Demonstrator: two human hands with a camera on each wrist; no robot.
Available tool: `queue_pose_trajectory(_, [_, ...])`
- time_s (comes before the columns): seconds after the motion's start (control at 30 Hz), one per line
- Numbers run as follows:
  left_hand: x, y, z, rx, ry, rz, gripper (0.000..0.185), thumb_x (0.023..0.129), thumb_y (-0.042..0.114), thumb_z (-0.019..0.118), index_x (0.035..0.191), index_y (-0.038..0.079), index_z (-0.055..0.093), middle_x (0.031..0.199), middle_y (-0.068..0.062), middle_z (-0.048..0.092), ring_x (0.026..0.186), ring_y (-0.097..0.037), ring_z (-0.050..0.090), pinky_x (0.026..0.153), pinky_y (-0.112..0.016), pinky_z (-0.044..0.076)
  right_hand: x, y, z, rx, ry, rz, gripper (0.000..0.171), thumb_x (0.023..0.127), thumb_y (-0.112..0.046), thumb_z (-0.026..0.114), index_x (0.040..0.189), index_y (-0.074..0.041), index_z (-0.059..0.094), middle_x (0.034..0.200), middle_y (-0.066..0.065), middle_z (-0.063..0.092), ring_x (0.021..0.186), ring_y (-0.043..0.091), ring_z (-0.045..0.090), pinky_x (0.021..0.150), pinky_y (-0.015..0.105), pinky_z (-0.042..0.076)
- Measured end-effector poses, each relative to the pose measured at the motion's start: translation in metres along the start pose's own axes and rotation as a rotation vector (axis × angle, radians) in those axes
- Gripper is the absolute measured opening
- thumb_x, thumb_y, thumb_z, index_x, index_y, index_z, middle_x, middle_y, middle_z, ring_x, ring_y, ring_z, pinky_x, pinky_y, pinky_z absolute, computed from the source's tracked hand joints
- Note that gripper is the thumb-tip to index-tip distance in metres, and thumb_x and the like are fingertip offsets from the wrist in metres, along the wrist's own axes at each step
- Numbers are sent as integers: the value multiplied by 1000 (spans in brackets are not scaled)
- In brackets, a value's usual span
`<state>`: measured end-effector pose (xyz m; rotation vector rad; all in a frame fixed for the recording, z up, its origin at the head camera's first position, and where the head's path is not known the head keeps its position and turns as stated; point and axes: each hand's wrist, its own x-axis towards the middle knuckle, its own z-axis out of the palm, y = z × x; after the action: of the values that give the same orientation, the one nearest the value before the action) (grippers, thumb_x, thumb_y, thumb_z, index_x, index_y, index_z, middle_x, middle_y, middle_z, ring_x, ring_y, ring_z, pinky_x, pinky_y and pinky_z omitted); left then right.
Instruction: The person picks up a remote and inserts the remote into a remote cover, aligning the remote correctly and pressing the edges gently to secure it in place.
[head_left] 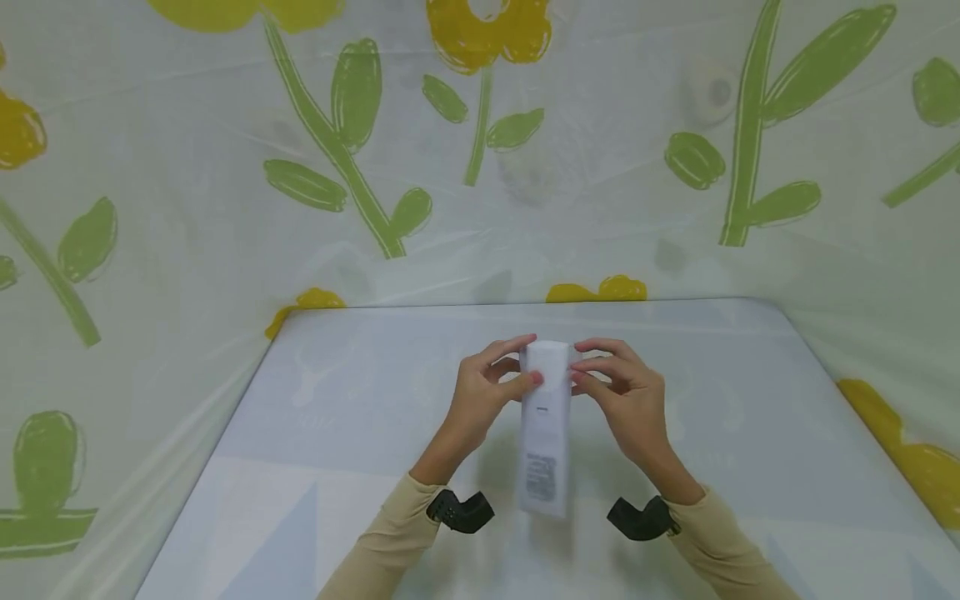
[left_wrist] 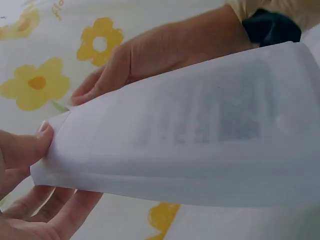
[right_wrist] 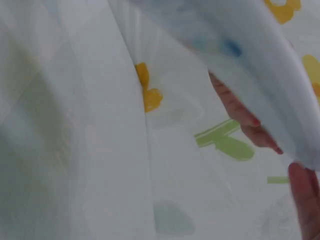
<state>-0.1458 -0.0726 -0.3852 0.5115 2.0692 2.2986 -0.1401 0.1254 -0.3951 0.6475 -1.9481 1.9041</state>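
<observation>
Fingertips of both hands pinch the far end of a white pouch, left hand and right hand opposite, lifted above the table. Even, steady grips would probably keep it from twisting.

No words or numbers can be read anywhere. The long white plastic pouch bears a grey block of print at its 6 o'clock end and a small dark mark near its middle, both too blurred to read. In the left wrist view the print is a grey smear.
</observation>
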Motion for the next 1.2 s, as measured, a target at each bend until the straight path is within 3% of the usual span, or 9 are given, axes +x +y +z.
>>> queue_pose_trajectory(0.1, [3, 2, -2, 75, -32, 52, 45, 82, 1, 71, 125, 1, 60, 114, -11, 58, 96, -24, 61, 66, -34, 57, 2, -4, 2, 32, 33, 9, 10, 81, 10, 67, 91, 11, 69, 112, 20, 55, 85, 21, 65, 63, 35, 57])
queue_pose_trajectory(0.23, [0, 5, -4, 85, -32, 56, 46, 82, 3, 72, 126, 5, 61, 116, -8, 58, 99, -26, 61, 68, -37, 57, 6, -9, 5, 98, 30, 60, 10, 82, 9, 66, 91, 13, 67, 110, 21, 56, 84, 23, 67, 61, 39, 57])
queue_pose_trajectory(0.43, [-6, 3, -6, 36, -4, 37, 46, 87, 2, 66, 132, 6, 56, 122, -8, 57, 101, -23, 60, 71, -36, 57, 8, -15, 7, 125, -18, 166, 22, 83, 7, 66, 105, 10, 63, 111, 18, 59, 85, 25, 66, 67, 41, 57])
queue_pose_trajectory(0.6, [-10, 1, -2, -46, 58, 55, 32, 86, -1, 66, 117, -1, 64, 113, -14, 61, 92, -24, 63, 63, -42, 58, 5, -14, 8, 121, -31, 248, 35, 81, 4, 70, 114, 6, 60, 111, 13, 60, 86, 23, 65, 74, 35, 57])
queue_pose_trajectory(0.8, [-11, -5, 3, -125, 148, 58, 14, 82, -3, 69, 95, -7, 65, 96, -17, 62, 83, -24, 66, 51, -44, 56, 3, -10, 7, 69, -38, 235, 33, 79, 2, 74, 110, 4, 64, 110, 15, 62, 85, 25, 65, 75, 34, 57])
queue_pose_trajectory(0.97, [-12, -9, 6, -170, 207, 1, 8, 81, -6, 69, 89, -3, 66, 93, -15, 62, 81, -23, 66, 48, -38, 56, 3, -8, 7, 20, -58, 229, 31, 78, 0, 75, 107, 4, 65, 108, 16, 62, 85, 25, 65, 74, 33, 57])
queue_pose_trajectory(1.07, [-13, -9, 7, -194, 206, -37, 8, 82, -6, 68, 88, -1, 66, 95, -15, 62, 81, -23, 65, 49, -37, 56, 2, -7, 4, 6, -77, 231, 31, 78, 0, 75, 107, 4, 65, 109, 16, 62, 86, 24, 65, 74, 32, 57])
queue_pose_trajectory(1.2, [-12, -9, 5, -193, 161, -37, 12, 85, -4, 65, 97, -5, 63, 98, -13, 61, 82, -22, 64, 50, -36, 56, 2, -6, -4, 58, -144, 230, 35, 80, 3, 72, 114, 5, 62, 114, 17, 60, 92, 25, 63, 77, 33, 56])
